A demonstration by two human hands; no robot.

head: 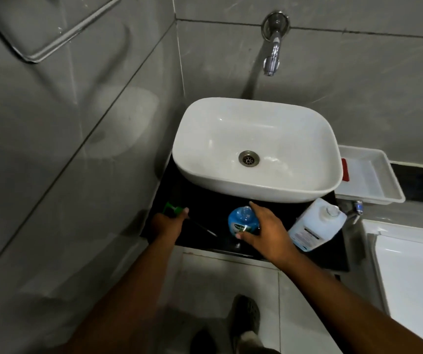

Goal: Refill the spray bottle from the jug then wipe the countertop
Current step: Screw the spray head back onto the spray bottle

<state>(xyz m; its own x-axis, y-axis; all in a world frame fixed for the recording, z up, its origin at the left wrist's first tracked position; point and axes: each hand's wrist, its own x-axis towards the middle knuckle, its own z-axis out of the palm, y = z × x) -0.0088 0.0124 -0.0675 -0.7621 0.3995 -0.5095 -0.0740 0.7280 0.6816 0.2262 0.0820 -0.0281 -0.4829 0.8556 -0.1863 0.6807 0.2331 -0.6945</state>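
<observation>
A blue spray bottle (241, 218) stands on the black countertop (205, 200) in front of the white basin, its neck uncapped. My right hand (269, 231) is wrapped around its right side. My left hand (169, 221) holds the green spray head (173, 208) over the counter's left end, and its thin dip tube (205, 229) trails toward the bottle. A white jug (315, 223) with a white cap stands on the counter just right of my right hand.
The white basin (256, 149) fills the back of the counter under a wall tap (273, 57). A white tray (368, 177) sits to the right. A white appliece-like lid (409, 272) is at lower right. Grey tiled walls close in the left and the back.
</observation>
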